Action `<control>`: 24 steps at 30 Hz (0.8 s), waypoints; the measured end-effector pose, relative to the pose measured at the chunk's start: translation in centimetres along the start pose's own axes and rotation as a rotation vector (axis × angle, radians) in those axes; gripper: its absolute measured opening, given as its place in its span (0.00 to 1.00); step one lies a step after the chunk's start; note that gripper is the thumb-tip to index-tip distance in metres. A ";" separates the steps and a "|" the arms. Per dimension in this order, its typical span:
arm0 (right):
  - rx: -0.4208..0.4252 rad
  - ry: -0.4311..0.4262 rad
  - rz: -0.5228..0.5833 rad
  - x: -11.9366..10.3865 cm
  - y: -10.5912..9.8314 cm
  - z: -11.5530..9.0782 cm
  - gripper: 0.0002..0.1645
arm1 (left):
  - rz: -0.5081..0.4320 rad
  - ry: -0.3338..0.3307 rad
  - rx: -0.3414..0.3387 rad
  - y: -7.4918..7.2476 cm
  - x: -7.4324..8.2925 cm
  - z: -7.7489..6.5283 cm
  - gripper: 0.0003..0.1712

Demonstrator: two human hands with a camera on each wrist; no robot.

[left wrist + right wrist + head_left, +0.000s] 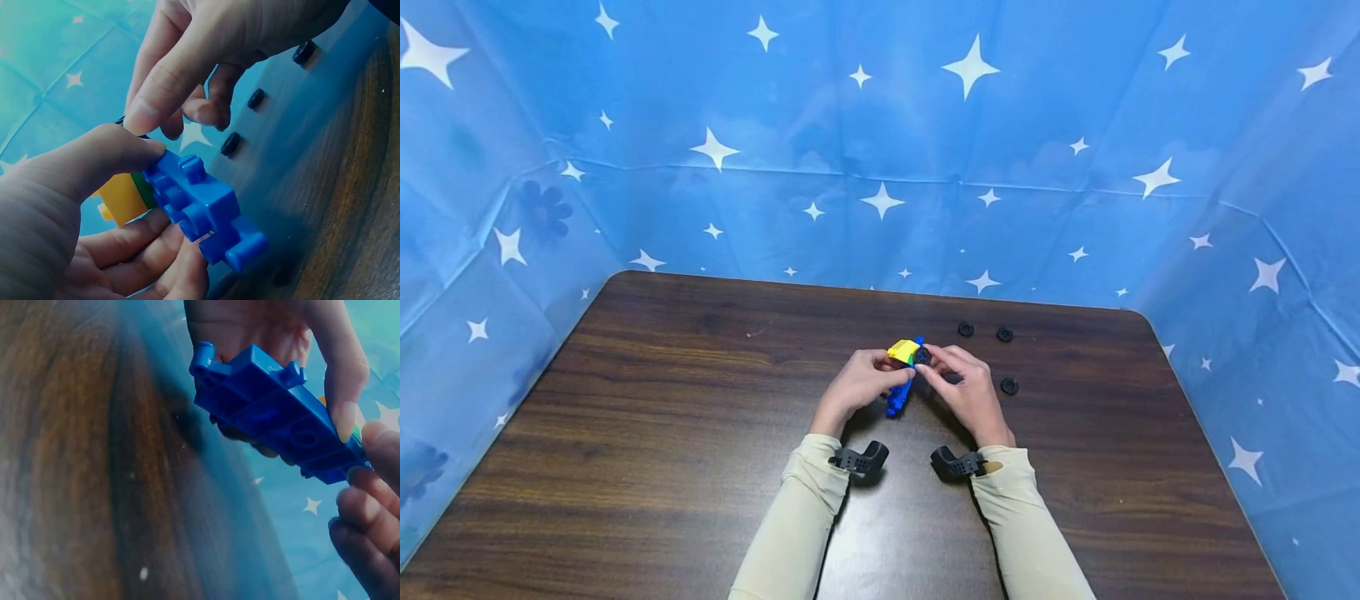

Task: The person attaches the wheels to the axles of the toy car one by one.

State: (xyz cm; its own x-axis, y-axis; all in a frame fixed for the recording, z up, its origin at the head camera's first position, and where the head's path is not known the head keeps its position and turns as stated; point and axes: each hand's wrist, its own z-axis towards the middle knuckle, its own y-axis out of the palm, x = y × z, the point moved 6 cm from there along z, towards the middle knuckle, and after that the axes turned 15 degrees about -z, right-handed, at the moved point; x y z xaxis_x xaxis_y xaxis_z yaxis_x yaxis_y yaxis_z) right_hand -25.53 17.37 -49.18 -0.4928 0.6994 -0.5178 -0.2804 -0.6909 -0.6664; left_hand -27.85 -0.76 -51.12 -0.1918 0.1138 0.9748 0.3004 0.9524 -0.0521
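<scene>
My left hand [859, 385] grips a blue toy vehicle base [209, 190], its thumb on top and its fingers beneath. A yellow block [902, 350] and a green block [143, 189] sit on that base. Against one end of it, my right hand [967, 393] pinches a black wheel [922, 356] between thumb and fingertips. The right wrist view shows the hollow, ribbed underside of the base [275, 422] with pegs sticking out at its side and end. In both wrist views the fingers mostly hide the wheel, so whether it is seated on a peg cannot be told.
Three loose black wheels lie on the brown wooden table [700, 417]: two behind the right hand, a left one [966, 329] and a right one [1004, 334], and a nearer one [1009, 386] beside it. A blue star-patterned curtain [880, 125] surrounds the table's back and sides.
</scene>
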 end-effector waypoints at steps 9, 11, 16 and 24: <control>0.050 -0.005 0.020 0.1 -0.1 -0.2 0.21 | 0.019 0.117 0.048 0.2 0.6 0.2 0.15; 0.062 0.009 0.030 0.2 -0.1 -0.3 0.21 | 0.028 0.154 0.045 0.3 0.9 0.2 0.15; 0.083 0.048 0.047 0.5 0.0 -0.3 0.20 | 0.039 0.200 0.056 0.6 1.2 0.2 0.15; 0.103 0.069 0.077 0.8 -0.1 -0.5 0.20 | 0.060 0.198 0.048 0.8 1.3 0.3 0.16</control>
State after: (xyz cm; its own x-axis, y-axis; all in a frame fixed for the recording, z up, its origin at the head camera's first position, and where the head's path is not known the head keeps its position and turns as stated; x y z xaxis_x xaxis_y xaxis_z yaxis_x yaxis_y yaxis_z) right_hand -25.46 18.06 -49.80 -0.4592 0.6520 -0.6033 -0.3289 -0.7557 -0.5664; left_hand -28.18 0.21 -49.95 0.0140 0.1178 0.9929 0.2597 0.9585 -0.1174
